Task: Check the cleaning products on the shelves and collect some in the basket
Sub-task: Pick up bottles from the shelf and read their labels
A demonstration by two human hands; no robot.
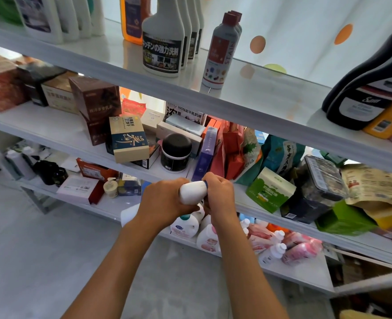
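Held level before the white shelves: a white plastic bottle with a blue cap, lying sideways between both hands. Left hand wrapped round the bottle's body, right hand clamped over the blue cap end. Close behind, on the middle shelf, a black round-lidded jar beside a purple box. Below the hands, white and pink bottles on the lower shelf.

bottle cap hidden — black jug cropped
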